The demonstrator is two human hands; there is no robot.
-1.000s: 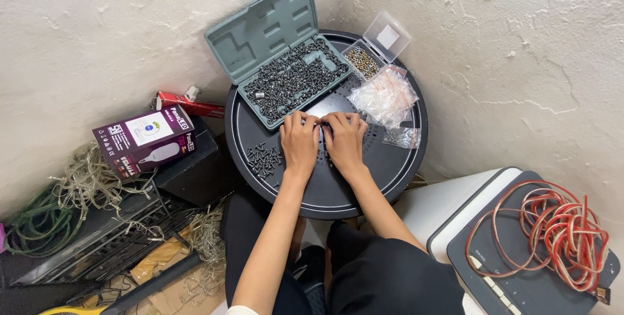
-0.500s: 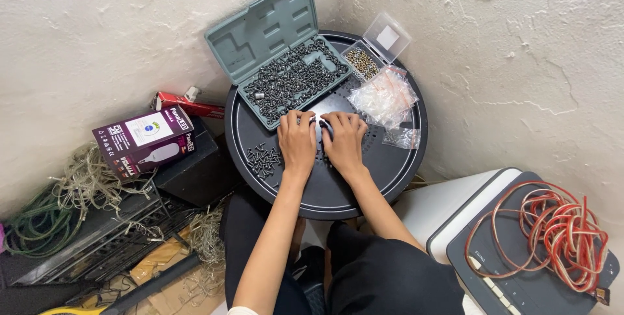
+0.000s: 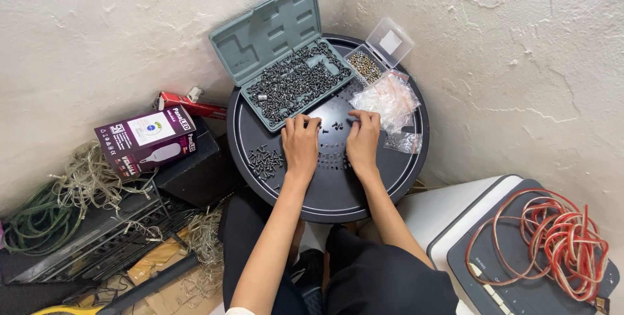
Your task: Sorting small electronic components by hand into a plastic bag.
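Now spread a little wider apart than a moment ago, left hand (image 3: 301,145) and right hand (image 3: 363,139) resting palms-down on round black tray (image 3: 364,191), fingertips touching loose screws (image 3: 333,125) at 12 o'clock. Grasping nothing that shows; pinch cannot be told. Lying at 9 o'clock, screw pile (image 3: 264,159); standing open at 11 o'clock, grey case (image 3: 286,62); bags (image 3: 387,97) at 2 o'clock.

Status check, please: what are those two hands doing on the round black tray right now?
Left hand and right hand flat on tray, fingers among loose screws. Screw pile beside left hand. Open case of screws just ahead. Plastic bags by right hand.
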